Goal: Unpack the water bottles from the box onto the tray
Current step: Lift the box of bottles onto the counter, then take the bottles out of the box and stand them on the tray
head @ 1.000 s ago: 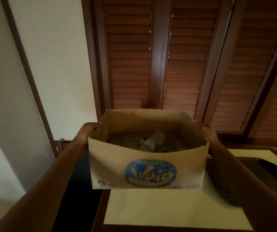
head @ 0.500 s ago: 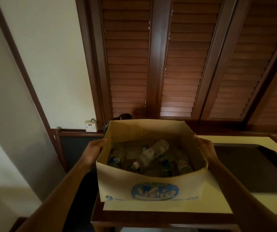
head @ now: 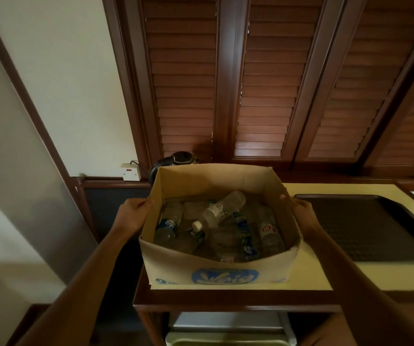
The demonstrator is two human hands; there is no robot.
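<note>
Open cardboard box [head: 216, 273] sits on the left end of the cream-topped counter [head: 310, 278], blue logo on the near wall. Left hand [head: 132, 217] grips the box's left wall at 9 o'clock, fingers curled over the top edge. Right hand [head: 300, 211] holds the right wall at 3 o'clock, thumb on the rim; rest of its fingers are outside the wall, can't tell how far they curl. Inside: a jumble of clear plastic water bottles [head: 225, 236] lying on their sides, several deep. Top bottle [head: 219, 210] lies diagonal across the pile, white cap toward 7 o'clock, base toward 1 o'clock. Exact bottle count not readable in this light. Dark tray [head: 365, 226] lies flat on the counter at 3 o'clock from the box, just beyond the right hand, nothing on it. Behind the box at 11 o'clock, a dark kettle [head: 176, 161] and a white wall socket [head: 131, 171]. Brown louvred shutters [head: 263, 83] fill the back wall.
</note>
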